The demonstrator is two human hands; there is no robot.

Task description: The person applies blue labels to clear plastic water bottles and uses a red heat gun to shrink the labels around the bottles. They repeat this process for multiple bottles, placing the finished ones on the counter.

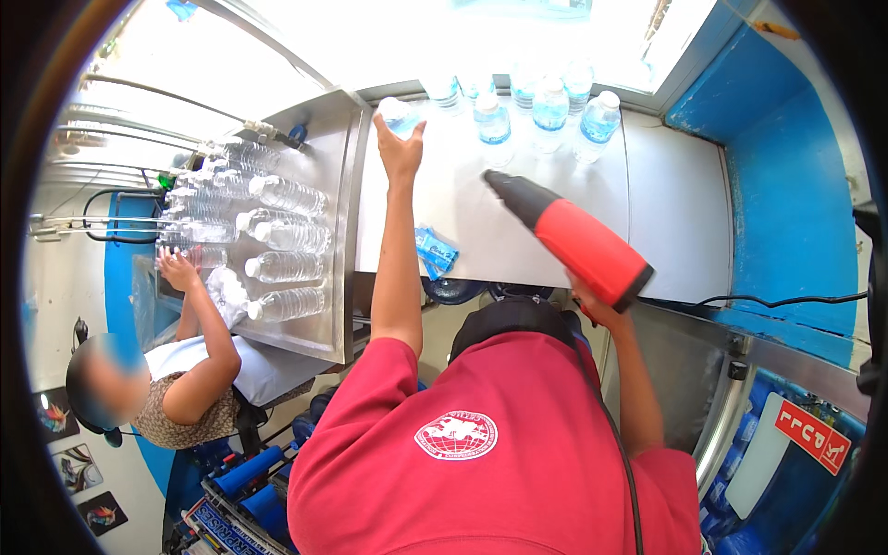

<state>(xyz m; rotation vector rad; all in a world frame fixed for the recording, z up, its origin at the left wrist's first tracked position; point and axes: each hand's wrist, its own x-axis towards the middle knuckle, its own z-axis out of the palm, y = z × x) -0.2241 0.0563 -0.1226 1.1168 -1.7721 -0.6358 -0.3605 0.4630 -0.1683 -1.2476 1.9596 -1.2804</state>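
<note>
My left hand (400, 154) is at the back left of the white worktop (444, 187), its thumb and fingers on either side of a capped clear plastic water bottle (399, 118). A blue band shows on that bottle, though glare washes out part of it. In my right hand (598, 305) is a red and black heat gun (586, 243). Its dark nozzle points up and left over the worktop, towards a blue-banded water bottle (493, 125). Beyond the nozzle, several more such bottles (598, 128) stand upright along the back. Blue plastic sleeves (437, 251) lie at the front edge.
Left of the worktop, a raised-rim stainless steel counter (336, 312) holds several clear unlabelled bottles (291, 236). A co-worker's hand (179, 269) touches bottles there, beside a crumpled white plastic bag (227, 295). A black cord (777, 300) runs along the right ledge, below a blue wall (791, 180).
</note>
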